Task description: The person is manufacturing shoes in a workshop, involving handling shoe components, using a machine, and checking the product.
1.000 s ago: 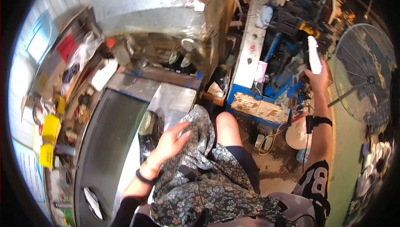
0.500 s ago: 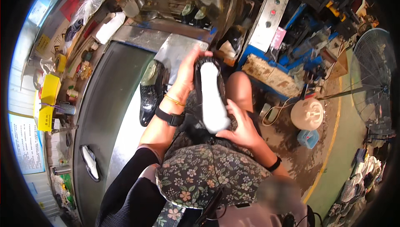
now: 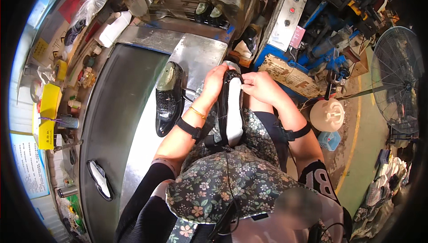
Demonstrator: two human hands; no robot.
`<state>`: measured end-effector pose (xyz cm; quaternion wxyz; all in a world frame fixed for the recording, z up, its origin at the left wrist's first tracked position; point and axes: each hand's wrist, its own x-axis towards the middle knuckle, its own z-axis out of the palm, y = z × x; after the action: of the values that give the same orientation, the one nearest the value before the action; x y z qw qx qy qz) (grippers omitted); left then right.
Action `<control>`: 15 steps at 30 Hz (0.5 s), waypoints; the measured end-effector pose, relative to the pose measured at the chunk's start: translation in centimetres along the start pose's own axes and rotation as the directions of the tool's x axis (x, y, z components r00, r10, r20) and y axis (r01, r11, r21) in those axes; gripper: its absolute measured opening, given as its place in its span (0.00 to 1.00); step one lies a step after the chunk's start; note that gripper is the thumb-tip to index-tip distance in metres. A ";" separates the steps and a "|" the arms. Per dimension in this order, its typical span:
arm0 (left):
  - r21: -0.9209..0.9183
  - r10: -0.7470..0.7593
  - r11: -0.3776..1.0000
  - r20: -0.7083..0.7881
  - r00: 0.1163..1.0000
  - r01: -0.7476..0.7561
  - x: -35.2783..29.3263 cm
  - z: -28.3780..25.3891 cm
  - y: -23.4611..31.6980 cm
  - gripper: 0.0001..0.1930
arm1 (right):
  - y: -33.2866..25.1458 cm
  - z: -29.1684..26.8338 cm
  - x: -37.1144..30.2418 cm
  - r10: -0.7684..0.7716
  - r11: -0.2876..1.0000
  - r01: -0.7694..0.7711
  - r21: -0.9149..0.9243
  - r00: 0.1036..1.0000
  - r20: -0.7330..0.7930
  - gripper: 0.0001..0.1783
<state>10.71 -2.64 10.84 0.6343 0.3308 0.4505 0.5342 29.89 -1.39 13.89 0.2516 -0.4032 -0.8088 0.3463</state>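
A left hand (image 3: 215,82) holds a white-soled black shoe (image 3: 234,109) at the centre, a right hand (image 3: 263,87) at its far end.
At 8 o'clock, another shoe (image 3: 99,179) lies on a dark belt (image 3: 120,109); at 9, a glossy shoe (image 3: 168,102) rests on a metal desk (image 3: 198,51). Left fingers grip the centre shoe's 12 o'clock end; right fingers bend against its edge, their grip unclear. A round fan (image 3: 397,80) stands toward 3.

Right side — big wire-guarded fan (image 3: 394,82); cream container (image 3: 327,115) (rounded, upright), pale-blue tub (image 3: 329,141) just beside it. Left side — yellow box (image 3: 49,116), crumpled clear plastic bag (image 3: 96,4) farther off.
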 end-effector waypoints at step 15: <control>0.396 0.195 0.907 -0.096 0.976 -0.142 1.6 1.3 -3.0 0.18 | 0.0 2.0 -1.5 0.068 0.982 -0.111 -0.154 0.964 -0.258 0.07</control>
<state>13.09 -1.65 8.33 0.4763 0.4507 0.5580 0.5085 29.33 -3.39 12.39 0.3015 -0.4998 -0.7775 0.2342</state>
